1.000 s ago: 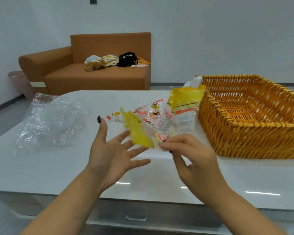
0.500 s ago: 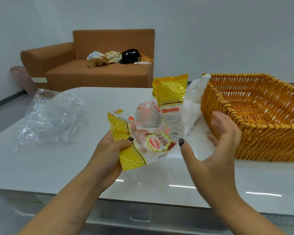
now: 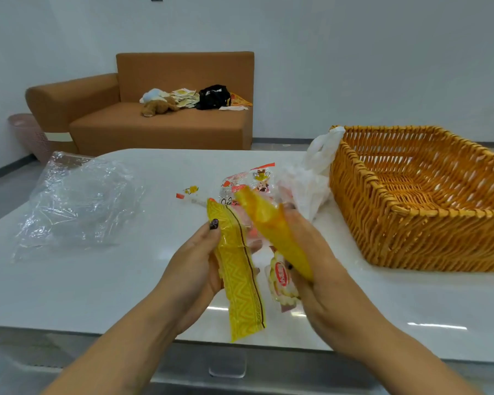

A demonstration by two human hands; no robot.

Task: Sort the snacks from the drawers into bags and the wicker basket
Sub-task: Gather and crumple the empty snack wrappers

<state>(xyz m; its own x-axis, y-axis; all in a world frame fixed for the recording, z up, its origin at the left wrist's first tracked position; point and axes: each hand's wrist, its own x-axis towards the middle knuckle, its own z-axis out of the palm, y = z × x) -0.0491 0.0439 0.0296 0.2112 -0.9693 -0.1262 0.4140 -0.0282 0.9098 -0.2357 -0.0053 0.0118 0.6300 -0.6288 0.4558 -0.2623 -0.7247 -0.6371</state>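
Note:
Over the white table (image 3: 97,280) my left hand (image 3: 194,260) grips a yellow zigzag-patterned snack packet (image 3: 240,280), thumb on its front. My right hand (image 3: 317,269) grips a second yellow packet (image 3: 271,232), tilted up to the left. Between the two hands hangs part of a clear packet with a red and white label (image 3: 281,277). A clear packet with red print (image 3: 251,183) shows just behind them. The wicker basket (image 3: 411,223) stands at the right with nothing visible inside. A crumpled clear plastic bag (image 3: 77,203) lies at the left, and a white plastic bag (image 3: 311,181) leans against the basket.
A small wrapper scrap (image 3: 188,193) lies on the table centre. A drawer handle (image 3: 226,366) shows under the front edge. Beyond the table stand an orange sofa (image 3: 160,124) with a soft toy, papers and a black bag, and a pink bin (image 3: 29,135).
My right hand, which was open half a second ago, has closed on the second yellow packet. Both hands with the packets have come lower and nearer to me.

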